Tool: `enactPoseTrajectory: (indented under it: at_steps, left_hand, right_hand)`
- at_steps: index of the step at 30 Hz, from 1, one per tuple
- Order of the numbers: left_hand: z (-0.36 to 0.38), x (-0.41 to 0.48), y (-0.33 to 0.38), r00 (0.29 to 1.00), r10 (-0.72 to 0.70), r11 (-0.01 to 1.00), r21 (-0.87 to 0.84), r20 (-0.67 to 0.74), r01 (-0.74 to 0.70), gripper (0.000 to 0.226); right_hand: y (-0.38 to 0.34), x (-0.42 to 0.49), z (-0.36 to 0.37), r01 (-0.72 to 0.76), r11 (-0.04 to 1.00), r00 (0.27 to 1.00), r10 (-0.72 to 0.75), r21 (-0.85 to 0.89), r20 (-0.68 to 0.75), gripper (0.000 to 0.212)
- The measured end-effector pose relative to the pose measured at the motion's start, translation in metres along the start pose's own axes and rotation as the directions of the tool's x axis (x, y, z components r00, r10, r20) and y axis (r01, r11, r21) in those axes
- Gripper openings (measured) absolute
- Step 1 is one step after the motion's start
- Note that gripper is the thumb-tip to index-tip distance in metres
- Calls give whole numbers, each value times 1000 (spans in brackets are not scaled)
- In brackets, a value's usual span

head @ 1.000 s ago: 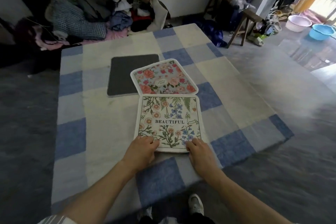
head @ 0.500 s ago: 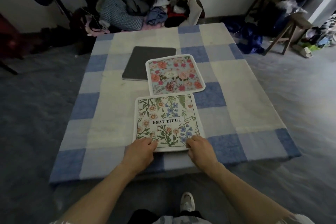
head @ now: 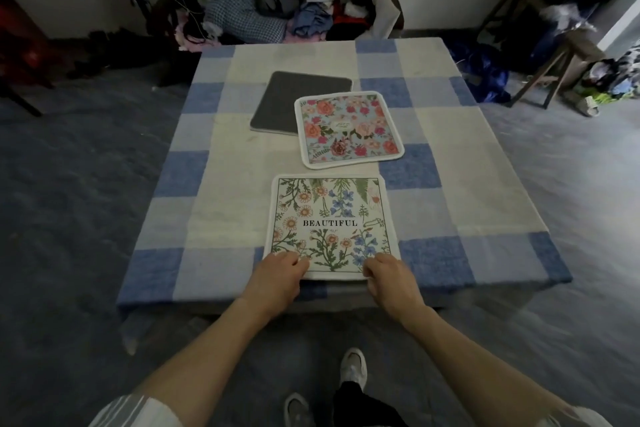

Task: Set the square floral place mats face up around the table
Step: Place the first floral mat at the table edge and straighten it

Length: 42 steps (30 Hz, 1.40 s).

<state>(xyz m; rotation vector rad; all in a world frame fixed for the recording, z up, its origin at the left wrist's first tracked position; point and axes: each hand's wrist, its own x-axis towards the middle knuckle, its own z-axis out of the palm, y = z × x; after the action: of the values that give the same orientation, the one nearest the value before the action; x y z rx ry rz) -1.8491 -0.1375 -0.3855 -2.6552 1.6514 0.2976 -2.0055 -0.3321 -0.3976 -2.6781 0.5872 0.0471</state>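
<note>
Gripping the near edge of the white "BEAUTIFUL" mat (head: 330, 225), the left hand (head: 277, 279) and right hand (head: 391, 279) each pinch a near corner, fingers curled on top. This mat lies face up near the front edge of the checked table (head: 485, 149). Just beyond it sits the rose-patterned mat (head: 348, 130), face up, overlapping a grey mat (head: 294, 99) turned face down.
</note>
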Motion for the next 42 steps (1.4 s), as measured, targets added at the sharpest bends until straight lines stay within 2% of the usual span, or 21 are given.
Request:
enactPoseTrajectory:
  at_steps: [6,12,20,22,27,35,42]
  left_hand:
    - [6,-1,-3,1000,-23,1000,14,10,23,16]
    - [17,-6,-3,992,-113,994,-9,56,113,16]
    - [27,-7,-29,950,-301,945,-106,81,308,68]
    - [31,-8,-34,932,-345,921,-151,110,359,74]
    - [45,-10,-38,922,-374,892,-236,97,387,73]
    - [50,-9,-38,938,-345,886,-319,35,338,64]
    - [49,-8,-26,938,-344,890,-305,35,338,58]
  right_hand:
    - [0,-1,4,-29,999,999,28,-27,-29,6]
    - [13,-5,8,-120,990,993,121,-77,4,32]
    - [29,0,9,-181,977,980,189,-110,63,60]
    - [30,2,9,-201,973,972,213,-112,102,64]
    - [30,7,12,-221,972,969,228,-77,97,60]
    - [35,12,12,-220,974,970,225,-62,97,63]
    - [46,15,8,-231,972,966,234,-44,108,64]
